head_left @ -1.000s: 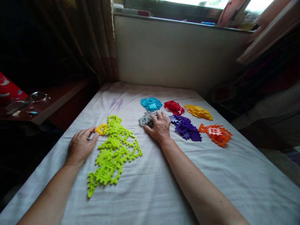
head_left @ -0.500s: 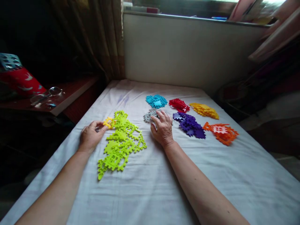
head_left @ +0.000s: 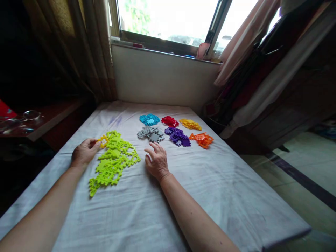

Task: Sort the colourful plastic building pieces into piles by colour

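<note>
My left hand point(head_left: 85, 151) pinches a small yellow piece point(head_left: 103, 140) at the upper left edge of the lime green pile point(head_left: 112, 161). With its fingers apart, my right hand point(head_left: 157, 160) is just in front of the grey pile point(head_left: 151, 133) and holds nothing. Behind the grey pieces lies a light blue pile point(head_left: 149, 119). To the right are a red pile point(head_left: 170, 121), a purple pile point(head_left: 178, 136), a yellow pile point(head_left: 190, 124) and an orange pile point(head_left: 203, 140). The pieces are flat, with notched edges.
A pale cloth point(head_left: 126, 217) covers the table. Glasses point(head_left: 31, 115) rest on a dark red side table point(head_left: 56, 113) at the left. Behind are a curtain point(head_left: 97, 52), a low wall point(head_left: 162, 78) and a window. Clothes point(head_left: 252, 80) hang at the right.
The view has tilted up and turned right. My right hand has drawn back from the grey pile toward me. My left hand still holds the yellow piece.
</note>
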The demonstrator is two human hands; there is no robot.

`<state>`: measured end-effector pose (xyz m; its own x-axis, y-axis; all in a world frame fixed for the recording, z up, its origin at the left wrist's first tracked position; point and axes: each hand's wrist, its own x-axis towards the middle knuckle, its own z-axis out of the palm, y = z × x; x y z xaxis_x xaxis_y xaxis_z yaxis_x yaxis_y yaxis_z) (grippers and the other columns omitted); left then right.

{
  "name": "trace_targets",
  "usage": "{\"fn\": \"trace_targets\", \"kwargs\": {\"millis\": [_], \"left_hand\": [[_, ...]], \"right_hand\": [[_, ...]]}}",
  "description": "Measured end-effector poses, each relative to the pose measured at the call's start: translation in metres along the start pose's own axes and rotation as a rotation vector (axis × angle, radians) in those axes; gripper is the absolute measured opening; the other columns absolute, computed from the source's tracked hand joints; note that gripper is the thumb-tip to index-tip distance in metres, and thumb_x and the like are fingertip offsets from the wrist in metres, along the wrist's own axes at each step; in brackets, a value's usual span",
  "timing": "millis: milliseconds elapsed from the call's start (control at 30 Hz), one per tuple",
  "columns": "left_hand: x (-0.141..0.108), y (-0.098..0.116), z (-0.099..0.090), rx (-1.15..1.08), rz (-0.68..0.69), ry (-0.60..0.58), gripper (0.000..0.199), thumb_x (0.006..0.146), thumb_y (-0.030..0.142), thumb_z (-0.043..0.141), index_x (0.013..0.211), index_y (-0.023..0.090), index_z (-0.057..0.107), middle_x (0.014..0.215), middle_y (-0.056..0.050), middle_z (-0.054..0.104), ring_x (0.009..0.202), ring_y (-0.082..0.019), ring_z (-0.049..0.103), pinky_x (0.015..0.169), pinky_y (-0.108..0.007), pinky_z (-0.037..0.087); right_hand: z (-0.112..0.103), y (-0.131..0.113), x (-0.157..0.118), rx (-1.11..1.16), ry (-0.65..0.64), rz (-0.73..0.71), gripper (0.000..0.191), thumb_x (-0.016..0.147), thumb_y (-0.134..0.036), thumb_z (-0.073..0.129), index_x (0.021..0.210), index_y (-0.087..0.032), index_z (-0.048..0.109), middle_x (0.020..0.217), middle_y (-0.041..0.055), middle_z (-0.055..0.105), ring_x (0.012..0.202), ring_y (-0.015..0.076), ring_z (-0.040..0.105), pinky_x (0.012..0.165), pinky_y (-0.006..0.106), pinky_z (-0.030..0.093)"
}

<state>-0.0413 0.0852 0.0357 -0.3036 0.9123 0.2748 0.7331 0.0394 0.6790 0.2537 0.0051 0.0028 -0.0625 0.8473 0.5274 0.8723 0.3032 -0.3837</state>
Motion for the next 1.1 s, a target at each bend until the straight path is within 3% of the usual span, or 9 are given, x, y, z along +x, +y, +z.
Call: {"fn": "trace_targets", "kwargs": {"millis": [200, 300, 433, 600, 700, 867, 1000, 1100], "left_hand": [[-0.014, 0.012, -0.005, -0.044, 0.063, 0.095, 0.036, 0.077, 0.05, 0.057, 0.095, 0.022, 0.07, 0.099, -0.006, 0.076, 0.095, -0.024, 0.069, 0.084, -0.035, 0.054], [-0.039, 0.027, 0.0, -0.231, 0.168, -0.015, 0.04, 0.077, 0.053, 0.058, 0.096, 0.021, 0.073, 0.099, -0.006, 0.076, 0.091, -0.021, 0.07, 0.086, -0.034, 0.055], [-0.074, 0.052, 0.017, -0.405, 0.252, -0.184, 0.045, 0.077, 0.061, 0.062, 0.093, 0.02, 0.075, 0.1, -0.007, 0.077, 0.097, -0.023, 0.071, 0.094, -0.037, 0.055], [-0.084, 0.064, 0.033, -0.377, 0.325, -0.279, 0.057, 0.08, 0.07, 0.056, 0.099, 0.019, 0.074, 0.101, -0.009, 0.078, 0.097, -0.025, 0.072, 0.093, -0.038, 0.056], [-0.077, 0.052, 0.032, -0.154, 0.428, -0.231, 0.061, 0.084, 0.067, 0.052, 0.117, 0.02, 0.07, 0.117, -0.011, 0.074, 0.11, -0.027, 0.068, 0.1, -0.042, 0.052], [-0.072, 0.019, 0.027, 0.295, 0.559, -0.146, 0.061, 0.086, 0.065, 0.049, 0.126, 0.023, 0.066, 0.133, -0.012, 0.067, 0.128, -0.034, 0.058, 0.109, -0.054, 0.042], [-0.075, 0.011, 0.027, 0.289, 0.61, -0.11, 0.053, 0.089, 0.062, 0.046, 0.121, 0.025, 0.068, 0.129, -0.009, 0.07, 0.124, -0.032, 0.061, 0.109, -0.053, 0.042], [-0.074, 0.015, 0.027, 0.187, 0.637, -0.082, 0.048, 0.09, 0.06, 0.046, 0.114, 0.025, 0.07, 0.12, -0.008, 0.074, 0.116, -0.03, 0.066, 0.106, -0.05, 0.045]], "right_hand": [[-0.004, 0.001, -0.008, 0.083, 0.084, 0.073, 0.035, 0.087, -0.021, 0.055, 0.118, -0.025, 0.07, 0.135, 0.0084, 0.064, 0.129, 0.0254, 0.053, 0.111, 0.044, 0.039], [-0.007, -0.005, -0.001, 0.168, 0.071, 0.076, 0.039, 0.09, -0.026, 0.053, 0.127, -0.021, 0.065, 0.129, 0.0109, 0.067, 0.118, 0.0238, 0.061, 0.105, 0.039, 0.045], [-0.017, -0.023, 0.016, 0.307, -0.072, 0.082, 0.047, 0.092, -0.035, 0.057, 0.138, -0.024, 0.057, 0.115, 0.0053, 0.073, 0.083, 0.0162, 0.069, 0.082, 0.028, 0.054], [-0.028, -0.021, 0.029, 0.333, -0.218, 0.121, 0.017, 0.089, -0.032, 0.06, 0.094, -0.026, 0.075, 0.082, -0.0024, 0.076, 0.069, 0.0138, 0.067, 0.068, 0.023, 0.05], [-0.041, 0.012, 0.035, 0.314, -0.196, 0.191, 0.016, 0.088, -0.031, 0.061, 0.088, -0.024, 0.075, 0.078, -0.0018, 0.075, 0.069, 0.0138, 0.067, 0.066, 0.022, 0.049], [-0.075, 0.101, 0.071, 0.121, -0.022, 0.55, 0.019, 0.087, -0.03, 0.061, 0.099, -0.024, 0.075, 0.089, 0.001, 0.077, 0.079, 0.0158, 0.07, 0.072, 0.023, 0.051], [-0.098, 0.157, 0.11, -0.06, 0.063, 0.726, 0.029, 0.09, -0.036, 0.059, 0.108, -0.019, 0.074, 0.094, 0.0073, 0.077, 0.085, 0.0188, 0.072, 0.078, 0.026, 0.053], [-0.104, 0.179, 0.123, -0.103, 0.082, 0.767, 0.036, 0.094, -0.037, 0.052, 0.116, -0.014, 0.071, 0.097, 0.0119, 0.077, 0.086, 0.0206, 0.073, 0.079, 0.029, 0.053]]}}
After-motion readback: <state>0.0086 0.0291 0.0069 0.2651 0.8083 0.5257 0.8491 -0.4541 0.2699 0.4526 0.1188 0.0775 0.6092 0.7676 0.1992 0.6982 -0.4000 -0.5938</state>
